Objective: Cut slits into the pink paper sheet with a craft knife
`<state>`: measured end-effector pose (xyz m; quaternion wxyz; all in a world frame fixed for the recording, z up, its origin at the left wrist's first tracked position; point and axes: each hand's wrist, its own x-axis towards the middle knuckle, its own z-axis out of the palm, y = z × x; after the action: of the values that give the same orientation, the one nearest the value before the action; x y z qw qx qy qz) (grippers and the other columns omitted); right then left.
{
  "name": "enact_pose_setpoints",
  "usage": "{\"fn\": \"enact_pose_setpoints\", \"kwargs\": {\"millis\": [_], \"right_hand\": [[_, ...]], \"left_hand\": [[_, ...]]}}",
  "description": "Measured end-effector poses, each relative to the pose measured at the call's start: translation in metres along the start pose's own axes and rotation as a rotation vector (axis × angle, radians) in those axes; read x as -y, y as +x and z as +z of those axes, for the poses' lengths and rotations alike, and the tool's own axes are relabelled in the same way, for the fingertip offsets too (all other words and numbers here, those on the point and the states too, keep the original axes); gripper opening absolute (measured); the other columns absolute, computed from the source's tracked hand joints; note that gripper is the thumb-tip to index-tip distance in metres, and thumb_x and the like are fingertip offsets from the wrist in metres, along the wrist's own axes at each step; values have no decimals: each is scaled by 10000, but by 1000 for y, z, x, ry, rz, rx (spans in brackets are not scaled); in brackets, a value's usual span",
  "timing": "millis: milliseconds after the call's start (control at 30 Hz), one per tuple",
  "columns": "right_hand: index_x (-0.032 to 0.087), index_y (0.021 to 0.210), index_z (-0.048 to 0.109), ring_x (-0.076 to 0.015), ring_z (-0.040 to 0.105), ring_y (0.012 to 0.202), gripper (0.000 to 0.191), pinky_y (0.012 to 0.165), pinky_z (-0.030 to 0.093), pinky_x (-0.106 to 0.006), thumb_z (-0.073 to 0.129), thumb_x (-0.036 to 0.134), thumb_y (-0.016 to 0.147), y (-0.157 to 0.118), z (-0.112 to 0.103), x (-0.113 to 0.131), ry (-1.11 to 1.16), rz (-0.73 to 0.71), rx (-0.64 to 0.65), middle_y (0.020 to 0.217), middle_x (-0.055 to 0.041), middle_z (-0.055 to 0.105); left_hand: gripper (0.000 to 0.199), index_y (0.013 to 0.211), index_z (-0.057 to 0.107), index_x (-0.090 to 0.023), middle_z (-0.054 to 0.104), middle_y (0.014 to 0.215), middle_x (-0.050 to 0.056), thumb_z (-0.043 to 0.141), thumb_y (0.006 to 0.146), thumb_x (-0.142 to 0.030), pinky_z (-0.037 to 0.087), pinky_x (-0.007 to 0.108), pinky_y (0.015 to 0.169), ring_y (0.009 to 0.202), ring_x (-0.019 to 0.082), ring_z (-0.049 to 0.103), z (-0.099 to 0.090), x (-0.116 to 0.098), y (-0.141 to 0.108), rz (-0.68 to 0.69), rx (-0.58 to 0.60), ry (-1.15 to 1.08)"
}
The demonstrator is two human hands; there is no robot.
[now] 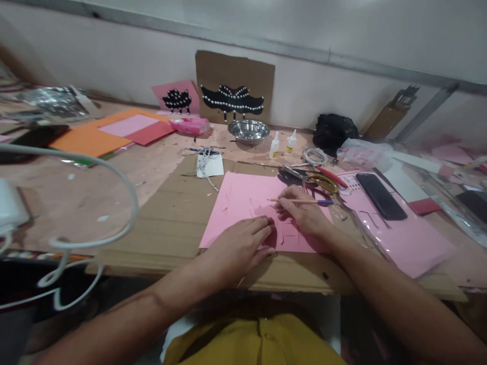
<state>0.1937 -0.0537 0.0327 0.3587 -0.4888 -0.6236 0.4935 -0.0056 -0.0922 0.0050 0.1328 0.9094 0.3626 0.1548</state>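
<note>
A pink sheet of paper (236, 200) lies on a piece of cardboard in front of me, with faint drawn lines and some small cut-like marks on it. My left hand (243, 246) rests on the sheet's lower part, palm down, fingers stretched out. To its right, my right hand (299, 213) is closed around a pencil (308, 201) with a blue end. The pencil lies almost level across the fingers, its tip pointing left over the sheet; whether the tip touches the paper I cannot tell. Scissors (321, 182) with yellow handles lie just beyond my right hand.
Cardboard (163, 218) covers the table's front. Behind stand a steel bowl (249, 133), two glue bottles (274, 147) and beaded black cut-outs (232, 100). A phone (381, 196) lies at right on pink paper. A white cable (131, 203) loops at left; orange sheets (83, 139) lie beyond.
</note>
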Motion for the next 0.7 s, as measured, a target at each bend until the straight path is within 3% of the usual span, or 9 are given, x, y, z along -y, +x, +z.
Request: {"fn": "enact_pose_setpoints", "kwargs": {"millis": [167, 300, 467, 600, 700], "right_hand": [[207, 899, 539, -118, 603, 748, 189, 723, 516, -288, 575, 391, 922, 2, 3, -15, 88, -25, -20, 817, 14, 603], [206, 893, 559, -116, 597, 763, 192, 713, 501, -276, 571, 394, 929, 2, 4, -18, 49, -41, -18, 847, 10, 598], [213, 925, 583, -119, 566, 737, 211, 648, 453, -258, 532, 416, 956, 3, 4, -17, -123, -96, -10, 845, 5, 605], [202, 903, 603, -147, 584, 842, 231, 754, 465, -293, 492, 390, 980, 8, 4, -14, -354, -173, -3, 919, -36, 650], [201, 933, 604, -162, 598, 888, 236, 790, 468, -308, 472, 388, 991, 9, 4, -12, -404, -170, 13, 946, -52, 670]], "left_hand": [[317, 1187, 659, -150, 653, 1255, 116, 617, 945, -351, 463, 459, 1080, 1228, 280, 562, -1, 1, -1, 30, -47, 34], [275, 1115, 686, -173, 643, 1204, 109, 648, 923, -365, 508, 435, 1003, 1144, 273, 586, -3, 2, -1, 6, -32, 64], [293, 1130, 669, -161, 649, 1216, 115, 623, 935, -375, 500, 452, 1012, 1157, 288, 579, -3, 1, 0, -6, 0, 68], [370, 1194, 633, -127, 658, 1242, 135, 646, 914, -369, 486, 463, 1040, 1171, 295, 587, -3, 0, 0, -63, -17, 29], [401, 1208, 634, -109, 657, 1268, 153, 637, 916, -384, 483, 475, 1047, 1190, 308, 589, -4, -1, 0, -80, -3, 21]]}}
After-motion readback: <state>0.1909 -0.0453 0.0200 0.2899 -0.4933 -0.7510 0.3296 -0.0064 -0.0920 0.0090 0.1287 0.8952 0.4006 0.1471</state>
